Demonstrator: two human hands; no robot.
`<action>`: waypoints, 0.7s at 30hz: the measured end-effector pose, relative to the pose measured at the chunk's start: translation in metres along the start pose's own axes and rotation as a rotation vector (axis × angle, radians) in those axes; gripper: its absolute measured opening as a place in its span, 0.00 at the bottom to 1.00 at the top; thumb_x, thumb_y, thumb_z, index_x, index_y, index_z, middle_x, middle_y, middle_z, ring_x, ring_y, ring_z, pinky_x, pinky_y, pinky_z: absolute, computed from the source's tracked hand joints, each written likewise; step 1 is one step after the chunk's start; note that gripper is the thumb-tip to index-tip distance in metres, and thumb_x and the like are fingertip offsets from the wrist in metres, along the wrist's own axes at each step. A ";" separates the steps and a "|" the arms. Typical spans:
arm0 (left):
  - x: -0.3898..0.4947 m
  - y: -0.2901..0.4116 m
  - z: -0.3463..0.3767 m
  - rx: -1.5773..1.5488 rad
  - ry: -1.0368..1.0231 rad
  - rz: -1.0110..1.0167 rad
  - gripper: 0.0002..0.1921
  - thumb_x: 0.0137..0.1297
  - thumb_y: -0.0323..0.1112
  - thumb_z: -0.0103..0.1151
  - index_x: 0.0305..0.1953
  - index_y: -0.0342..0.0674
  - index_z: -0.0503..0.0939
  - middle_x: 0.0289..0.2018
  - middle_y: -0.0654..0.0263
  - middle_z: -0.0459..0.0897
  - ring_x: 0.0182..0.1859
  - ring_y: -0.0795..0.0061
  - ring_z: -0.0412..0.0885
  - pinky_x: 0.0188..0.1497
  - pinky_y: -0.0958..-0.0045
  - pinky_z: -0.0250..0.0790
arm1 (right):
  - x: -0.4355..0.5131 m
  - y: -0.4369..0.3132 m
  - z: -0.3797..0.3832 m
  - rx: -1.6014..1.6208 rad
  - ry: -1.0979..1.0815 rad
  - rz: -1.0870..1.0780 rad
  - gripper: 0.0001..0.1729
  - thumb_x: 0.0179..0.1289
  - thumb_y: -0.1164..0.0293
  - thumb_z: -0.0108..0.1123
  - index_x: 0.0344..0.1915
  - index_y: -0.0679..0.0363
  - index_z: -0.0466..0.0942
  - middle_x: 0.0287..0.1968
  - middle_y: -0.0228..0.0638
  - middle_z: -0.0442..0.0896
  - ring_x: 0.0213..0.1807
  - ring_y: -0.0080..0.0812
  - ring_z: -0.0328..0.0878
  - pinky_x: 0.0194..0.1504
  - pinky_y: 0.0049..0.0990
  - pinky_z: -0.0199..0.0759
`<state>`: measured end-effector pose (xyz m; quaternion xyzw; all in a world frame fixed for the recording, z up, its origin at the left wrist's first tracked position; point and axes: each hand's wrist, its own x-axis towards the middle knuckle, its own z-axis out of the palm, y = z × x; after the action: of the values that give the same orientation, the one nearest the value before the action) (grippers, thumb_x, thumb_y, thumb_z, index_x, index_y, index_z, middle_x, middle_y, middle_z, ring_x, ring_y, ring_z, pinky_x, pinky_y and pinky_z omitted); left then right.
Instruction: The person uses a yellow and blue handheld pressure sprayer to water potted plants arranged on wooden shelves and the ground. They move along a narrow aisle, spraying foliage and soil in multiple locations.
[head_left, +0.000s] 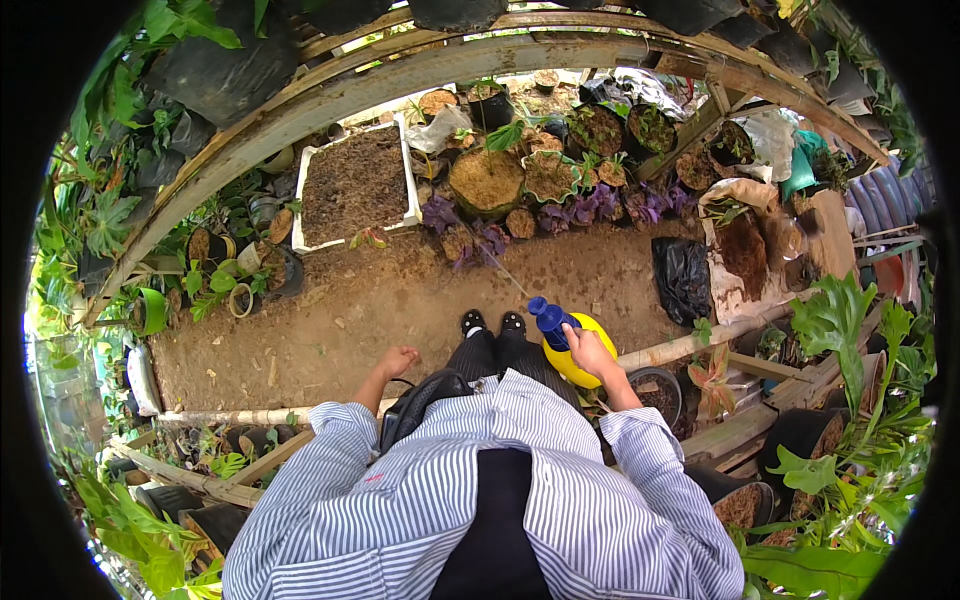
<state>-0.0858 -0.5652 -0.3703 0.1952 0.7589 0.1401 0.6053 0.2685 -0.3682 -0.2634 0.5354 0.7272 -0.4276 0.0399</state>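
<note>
My right hand (589, 351) grips the blue head (553, 321) of a yellow pressure sprayer bottle (576, 367), held beside my right leg. A thin jet of water (507, 276) leaves its nozzle towards the purple-leaved plants (491, 241) at the edge of the path. My left hand (399, 361) hangs over the bare soil with loosely curled fingers and nothing seen in it. Behind the purple leaves stand a large round pot of soil (486, 180) with a green seedling and a scalloped pot (551, 176).
A white rectangular tray of soil (356, 180) lies ahead to the left. On the right are a black plastic bag (680, 280) and an open sack of dark soil (741, 251). A wooden shelf beam (450, 64) arches across the top; bamboo poles (712, 334) edge the dirt path (300, 345).
</note>
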 end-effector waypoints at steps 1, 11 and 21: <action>-0.001 0.002 0.000 -0.029 -0.007 0.010 0.13 0.60 0.35 0.47 0.42 0.34 0.74 0.30 0.67 0.78 0.29 0.79 0.73 0.33 0.78 0.65 | 0.000 0.000 0.000 -0.004 0.016 0.010 0.32 0.63 0.52 0.35 0.29 0.73 0.72 0.18 0.52 0.73 0.22 0.46 0.74 0.29 0.38 0.65; -0.010 0.015 0.001 -0.028 -0.010 -0.016 0.14 0.61 0.34 0.46 0.44 0.33 0.72 0.28 0.68 0.77 0.28 0.81 0.71 0.31 0.79 0.64 | 0.004 -0.013 -0.012 0.034 -0.130 0.088 0.33 0.62 0.50 0.34 0.33 0.72 0.73 0.33 0.60 0.74 0.40 0.57 0.70 0.44 0.42 0.63; -0.009 0.007 0.000 -0.094 0.003 -0.007 0.13 0.61 0.34 0.47 0.43 0.33 0.73 0.28 0.69 0.77 0.29 0.81 0.72 0.32 0.80 0.64 | 0.020 -0.015 -0.011 0.168 -0.113 0.191 0.32 0.63 0.51 0.34 0.31 0.73 0.73 0.28 0.59 0.75 0.35 0.54 0.73 0.40 0.41 0.65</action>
<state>-0.0832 -0.5631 -0.3598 0.1634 0.7531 0.1737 0.6131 0.2517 -0.3473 -0.2581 0.5787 0.6312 -0.5107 0.0766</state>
